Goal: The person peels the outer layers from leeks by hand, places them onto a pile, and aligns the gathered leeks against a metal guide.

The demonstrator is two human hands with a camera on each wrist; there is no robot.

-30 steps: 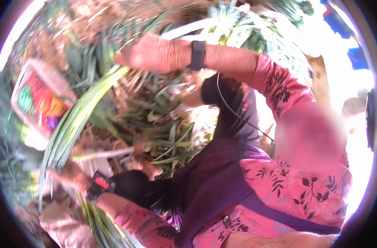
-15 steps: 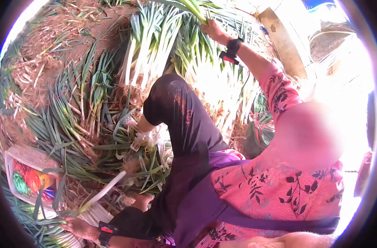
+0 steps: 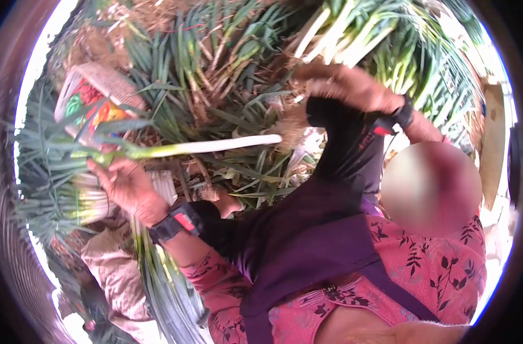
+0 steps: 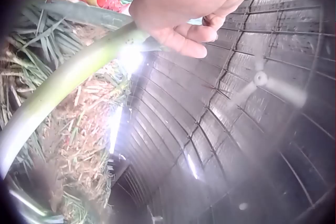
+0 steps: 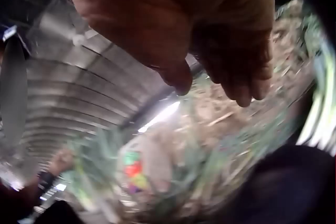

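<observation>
My left hand (image 3: 129,186) pinches a leek (image 3: 198,147) around its green part. The leek's white stem points right toward the knee, roots at its end. In the left wrist view the fingers of that hand curl beside the leek (image 4: 63,79). My right hand (image 3: 350,86), blurred, hovers above the knee and holds nothing. Its fingers bend loosely, thumb apart, in the right wrist view. Behind it lies a pile of leeks (image 3: 359,34) with white stems. Another pile of leeks (image 3: 92,198) lies under the left hand.
A white basket (image 3: 106,80) with colourful packaging stands at left. Thin green onions (image 3: 198,86) and loose leaves (image 3: 232,178) cover the ground ahead. A pale cloth sack (image 3: 115,281) and more leeks (image 3: 164,281) lie by the left forearm. A cardboard piece (image 3: 493,149) stands at right.
The right hand carried a leek to the far pile, let it go, and has come back empty toward the knee. The left hand has raised another leek from beside the basket. The head view has shifted.
</observation>
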